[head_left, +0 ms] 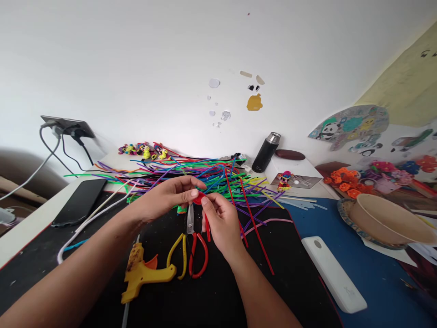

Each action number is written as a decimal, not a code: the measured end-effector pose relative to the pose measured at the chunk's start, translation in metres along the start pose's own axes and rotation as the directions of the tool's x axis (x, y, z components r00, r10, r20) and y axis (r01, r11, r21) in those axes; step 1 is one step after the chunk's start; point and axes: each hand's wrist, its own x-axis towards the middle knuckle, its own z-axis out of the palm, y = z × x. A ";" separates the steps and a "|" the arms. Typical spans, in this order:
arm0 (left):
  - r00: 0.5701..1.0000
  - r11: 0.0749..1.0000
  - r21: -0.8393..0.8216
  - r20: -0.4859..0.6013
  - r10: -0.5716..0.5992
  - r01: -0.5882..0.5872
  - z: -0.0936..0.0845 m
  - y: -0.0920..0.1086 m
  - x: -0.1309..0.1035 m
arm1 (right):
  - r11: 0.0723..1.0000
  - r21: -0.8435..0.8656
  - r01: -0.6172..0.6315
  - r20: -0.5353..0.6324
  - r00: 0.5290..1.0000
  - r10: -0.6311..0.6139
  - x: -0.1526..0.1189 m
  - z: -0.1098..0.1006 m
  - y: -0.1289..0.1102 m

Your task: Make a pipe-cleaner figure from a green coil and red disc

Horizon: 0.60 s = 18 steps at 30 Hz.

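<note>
Between both hands, above the black mat [218, 300], is a red pipe cleaner [198, 198], bent into a small coil. My left hand [174, 193] pinches the coil's left side with thumb and index finger. On its right side my right hand [221, 218] is closed, with a red strand hanging below the fingers. Just under the hands lie scissors [190, 221] with a silver blade and one red handle loop. Yellow-handled pliers [184, 255] lie against them, their head hidden. A yellow glue gun [146, 275] rests below my left forearm.
A heap of coloured pipe cleaners [191, 171] spreads along the wall, with small figures [145, 150] behind it. A black phone [80, 200] and white cable [85, 223] lie left. Rightward are a thermos [266, 152], a white box [300, 168], a power bank [334, 273] and a bowl [392, 218].
</note>
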 end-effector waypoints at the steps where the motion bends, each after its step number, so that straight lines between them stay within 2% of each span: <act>1: 1.000 0.998 0.059 -0.024 0.012 -0.011 -0.006 0.002 0.000 | 1.000 0.009 -0.008 -0.005 1.000 0.009 0.000 -0.001 0.000; 3: 0.996 0.960 0.280 -0.079 0.040 -0.016 -0.020 0.002 0.000 | 0.999 0.030 -0.028 -0.013 1.000 0.029 0.001 -0.002 0.001; 4: 0.990 0.911 0.412 -0.134 0.050 0.010 -0.027 0.000 -0.001 | 0.999 0.038 -0.034 -0.013 0.999 0.035 0.002 -0.002 0.001; 6: 0.977 0.755 0.643 -0.210 0.016 0.126 -0.037 -0.010 -0.003 | 0.998 0.048 -0.034 -0.007 0.999 0.034 0.002 -0.003 0.001; 8: 0.967 0.567 0.787 -0.246 -0.070 0.241 -0.039 -0.025 -0.007 | 0.998 0.049 -0.031 0.000 1.000 0.031 0.003 -0.003 0.002; 10: 0.963 0.425 0.865 -0.242 -0.114 0.268 -0.034 -0.039 -0.012 | 0.998 0.051 -0.033 0.000 0.999 0.033 0.003 -0.002 0.003; 14: 0.961 0.278 0.922 -0.245 -0.127 0.271 -0.015 -0.055 -0.014 | 0.999 0.041 -0.025 -0.007 1.000 0.025 0.005 0.001 0.008; 16: 0.968 0.244 0.938 -0.225 -0.110 0.246 -0.008 -0.057 -0.011 | 1.000 0.014 -0.013 -0.011 1.000 0.013 0.005 0.002 0.010; 18: 0.979 0.272 0.941 -0.184 -0.083 0.200 -0.006 -0.058 -0.007 | 1.000 -0.011 -0.007 -0.018 1.000 0.006 0.006 0.002 0.014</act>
